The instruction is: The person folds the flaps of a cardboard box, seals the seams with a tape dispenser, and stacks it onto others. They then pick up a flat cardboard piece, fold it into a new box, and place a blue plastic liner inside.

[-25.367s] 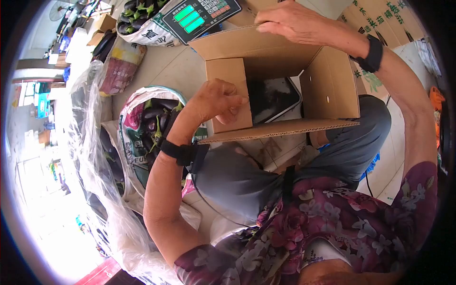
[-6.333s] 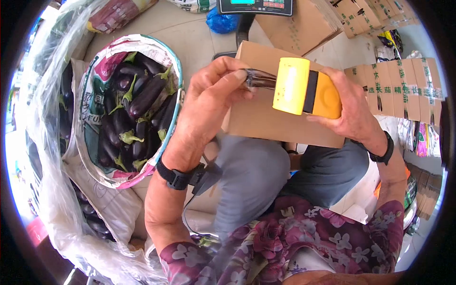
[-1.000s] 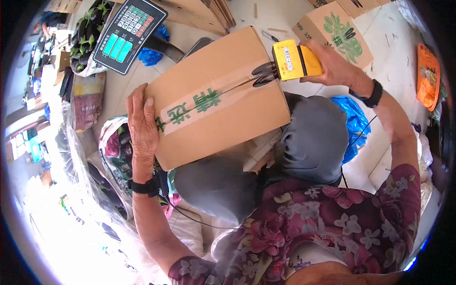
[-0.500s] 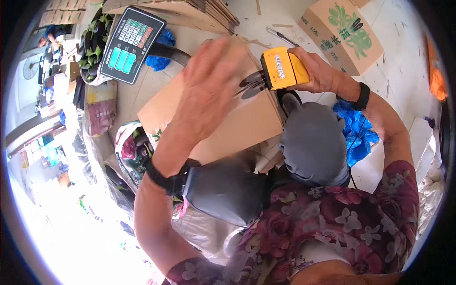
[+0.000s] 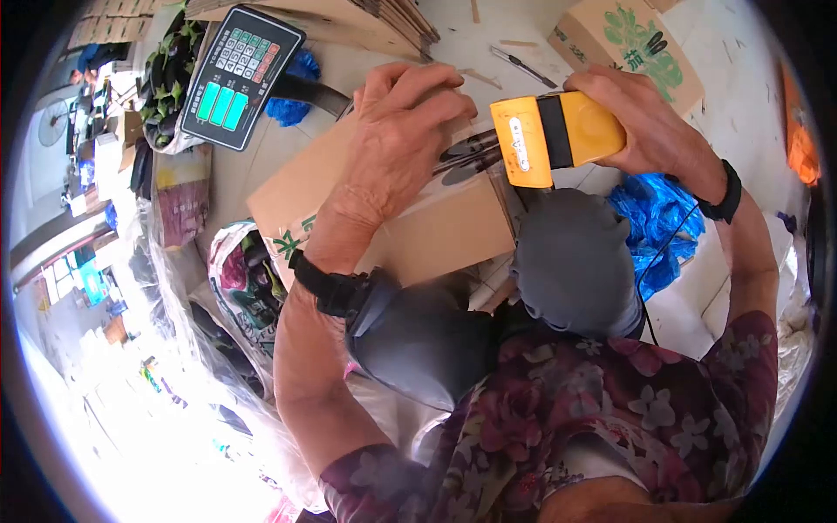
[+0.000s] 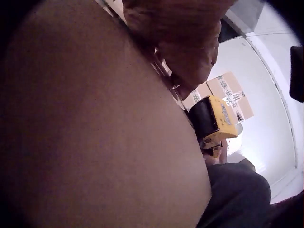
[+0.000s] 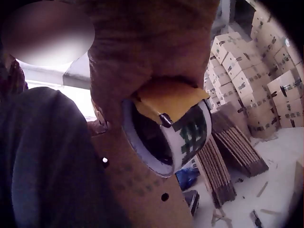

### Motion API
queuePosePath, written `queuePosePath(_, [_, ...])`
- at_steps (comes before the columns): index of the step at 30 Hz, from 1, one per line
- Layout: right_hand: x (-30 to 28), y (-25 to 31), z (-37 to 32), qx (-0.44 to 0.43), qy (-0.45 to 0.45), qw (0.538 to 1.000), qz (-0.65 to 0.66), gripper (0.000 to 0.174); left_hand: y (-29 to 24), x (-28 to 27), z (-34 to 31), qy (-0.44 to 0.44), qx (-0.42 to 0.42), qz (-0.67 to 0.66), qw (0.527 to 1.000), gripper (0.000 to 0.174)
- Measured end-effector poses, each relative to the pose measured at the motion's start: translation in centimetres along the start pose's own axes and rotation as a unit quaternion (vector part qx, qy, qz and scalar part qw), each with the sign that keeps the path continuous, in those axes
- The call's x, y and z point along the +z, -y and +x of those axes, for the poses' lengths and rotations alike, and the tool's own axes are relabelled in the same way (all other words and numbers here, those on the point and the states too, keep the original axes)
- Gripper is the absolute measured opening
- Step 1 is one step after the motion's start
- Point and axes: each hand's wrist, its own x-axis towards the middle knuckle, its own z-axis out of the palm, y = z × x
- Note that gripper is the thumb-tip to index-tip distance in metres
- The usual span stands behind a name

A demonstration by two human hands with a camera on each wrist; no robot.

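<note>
A closed cardboard box (image 5: 453, 228) lies across the knees, with clear printed tape (image 5: 449, 187) along its top seam. My left hand (image 5: 405, 139) rests on the box top over the tape, fingers bent towards the right end. My right hand (image 5: 649, 122) grips a yellow tape dispenser (image 5: 523, 144) just past that end, and tape stretches from it to the box. In the right wrist view the tape roll (image 7: 192, 137) shows dark printing. The left wrist view has the box side filling much of the frame, with the dispenser (image 6: 221, 118) beyond its edge.
A scale display (image 5: 240, 78) stands at the upper left, near sacks of eggplants (image 5: 174, 70). Flattened cartons (image 5: 349, 22) lean at the back. A box cutter (image 5: 523, 65) lies on the floor before a printed carton (image 5: 632, 52). Blue plastic (image 5: 658, 231) lies right of the knee.
The box, open in the oldest frame, is closed with tape along its top. My left hand has moved from the box's left end towards the right. The dispenser has turned in my right hand.
</note>
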Motion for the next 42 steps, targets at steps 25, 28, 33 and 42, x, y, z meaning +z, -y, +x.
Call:
queuePosePath(25, [0.2, 0.1, 0.2, 0.051, 0.045, 0.997, 0.033, 0.070, 1.1, 0.4, -0.1, -0.037, 0.025, -0.021, 0.999, 0.028])
queuePosePath(28, [2.5, -0.9, -0.1, 0.061, 0.036, 0.991, 0.111, 0.067, 0.9, -0.1, -0.1, -0.006, 0.018, -0.041, 0.999, 0.027])
queuePosePath(33, [4.8, -1.6, -1.0, 0.062, 0.030, 0.989, 0.134, 0.065, 1.0, 0.2, 0.2, -0.001, 0.022, -0.045, 0.999, 0.028])
queuePosePath(42, [10.7, -7.1, -8.7, 0.123, 0.029, 0.981, 0.148, 0.064, 0.9, -0.2, 0.4, 0.018, 0.017, -0.035, 0.999, 0.029])
